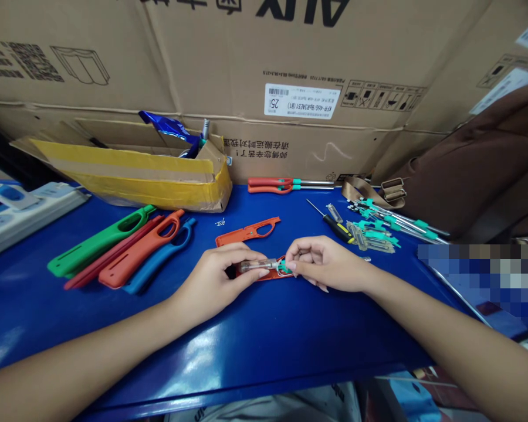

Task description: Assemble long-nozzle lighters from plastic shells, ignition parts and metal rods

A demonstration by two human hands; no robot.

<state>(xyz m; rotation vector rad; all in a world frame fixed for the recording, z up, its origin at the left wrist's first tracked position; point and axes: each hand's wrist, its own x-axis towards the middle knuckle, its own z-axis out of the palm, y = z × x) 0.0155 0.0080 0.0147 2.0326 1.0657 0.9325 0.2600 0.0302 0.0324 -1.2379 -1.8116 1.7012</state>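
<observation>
Between thumb and fingers, my left hand (222, 271) grips a clear fuel tank (257, 266) above an orange lighter shell half (273, 277). My right hand (325, 264) pinches at a green trigger piece (284, 266) at the tank's right end, over the same shell; its fingertips partly hide the piece. Thin wires show beside the green part. Just behind my hands lies the other orange shell half (246, 232), with an oval finger hole. To the right of it are a black and yellow screwdriver (339, 227) and several clear fuel tanks (372, 237).
Green (94, 243), red, orange and blue lighter shells lie at left, near a white power strip (48, 205). Behind stand a yellow-taped box (158, 179) and a large carton (202, 70). Assembled lighters (270, 185) lie at the back; metal lighter rods (400, 221) and a brown bag (479, 164) are right.
</observation>
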